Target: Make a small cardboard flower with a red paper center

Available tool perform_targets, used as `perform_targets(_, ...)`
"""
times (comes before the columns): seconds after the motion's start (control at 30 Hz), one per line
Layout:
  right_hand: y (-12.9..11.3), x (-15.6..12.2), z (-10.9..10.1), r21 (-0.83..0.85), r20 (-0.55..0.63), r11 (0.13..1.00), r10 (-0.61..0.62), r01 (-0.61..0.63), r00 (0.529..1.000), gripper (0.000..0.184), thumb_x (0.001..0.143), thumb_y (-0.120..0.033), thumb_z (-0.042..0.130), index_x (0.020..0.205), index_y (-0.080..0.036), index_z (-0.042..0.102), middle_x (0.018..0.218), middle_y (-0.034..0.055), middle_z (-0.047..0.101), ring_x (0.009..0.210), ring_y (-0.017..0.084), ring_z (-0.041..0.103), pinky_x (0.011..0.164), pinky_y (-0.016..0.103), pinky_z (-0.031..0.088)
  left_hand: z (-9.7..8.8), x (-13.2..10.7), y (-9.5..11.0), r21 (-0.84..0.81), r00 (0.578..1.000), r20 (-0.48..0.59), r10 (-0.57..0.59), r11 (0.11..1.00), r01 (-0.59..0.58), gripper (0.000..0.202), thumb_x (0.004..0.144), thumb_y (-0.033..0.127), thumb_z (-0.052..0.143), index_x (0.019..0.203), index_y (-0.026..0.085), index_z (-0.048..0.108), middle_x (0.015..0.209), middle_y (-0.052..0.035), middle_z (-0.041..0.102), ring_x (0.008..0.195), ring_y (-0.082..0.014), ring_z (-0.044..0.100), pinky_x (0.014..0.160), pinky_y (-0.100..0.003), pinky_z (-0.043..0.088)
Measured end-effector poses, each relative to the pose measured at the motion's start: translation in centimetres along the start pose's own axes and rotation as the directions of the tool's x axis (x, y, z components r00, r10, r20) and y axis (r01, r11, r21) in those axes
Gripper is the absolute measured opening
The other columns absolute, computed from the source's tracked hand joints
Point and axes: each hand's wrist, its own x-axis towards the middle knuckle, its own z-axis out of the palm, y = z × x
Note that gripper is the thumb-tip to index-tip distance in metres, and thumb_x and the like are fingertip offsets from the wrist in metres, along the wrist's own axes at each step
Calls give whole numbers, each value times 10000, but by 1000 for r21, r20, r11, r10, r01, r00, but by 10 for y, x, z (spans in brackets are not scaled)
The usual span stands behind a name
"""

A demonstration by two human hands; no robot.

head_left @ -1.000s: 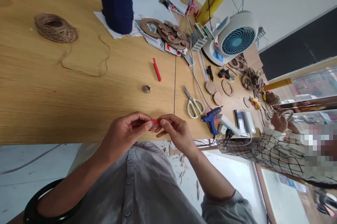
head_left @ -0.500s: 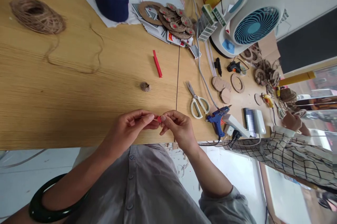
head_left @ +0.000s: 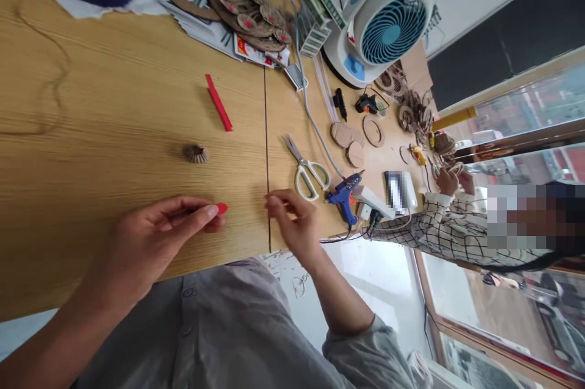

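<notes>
Your left hand (head_left: 155, 236) grips a small red piece (head_left: 222, 208) at its fingertips, pinched closed, with the piece showing just past the tips over the front of the oak-look worktable (head_left: 91, 90). Your right hand (head_left: 295, 221) grasps nothing: open and loosely curled, it hangs beside a dark table seam (head_left: 265, 151), apart from the red piece. Below both arms is your grey button-front shirt (head_left: 205, 328).

Just ahead on the table lie a red strip (head_left: 219, 102) and a small ridged cardboard coil (head_left: 196, 153), well apart from each other. To the right, white-handled scissors (head_left: 306, 172) rest near a blue glue gun (head_left: 342, 197), which lies against a white power strip (head_left: 372, 203). Beyond them sit cut cardboard discs (head_left: 342, 136) and a cardboard ring (head_left: 373, 131).

Farther up, cardboard rings dotted with red (head_left: 242, 17) are piled on printed papers (head_left: 205, 41), and a white-and-blue desk fan (head_left: 379, 23) stands near the far edge. At the right, a co-worker in a checked sleeve (head_left: 439, 230) works with both hands (head_left: 448, 182) beside a heap of cardboard and twine pieces (head_left: 414, 111); what those hands hold is too small to tell.
</notes>
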Motion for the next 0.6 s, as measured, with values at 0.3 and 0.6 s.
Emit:
perform_targets(0.3, 85, -38, -104, -724, -444, 646, -168, -242, 880, 364, 960, -394, 552, 1196, -150, 683, 1210, 233, 749, 1158, 381, 653, 1057, 606, 515, -31, 20, 14, 65, 947, -234, 220, 975, -210, 289, 738, 477, 833, 886, 237, 768, 902, -43, 860, 912, -281, 833, 994, -463, 658)
perform_targets(0.6, 107, -40, -110, -676, -473, 644, -5, -360, 881, 429, 895, -384, 554, 1253, -156, 614, 1203, 233, 702, 1154, 385, 637, 1022, 566, 529, -41, 36, 28, 80, 960, -140, 243, 969, -233, 283, 862, 459, 791, 946, 194, 740, 1031, -90, 865, 1029, -271, 803, 1024, -430, 617)
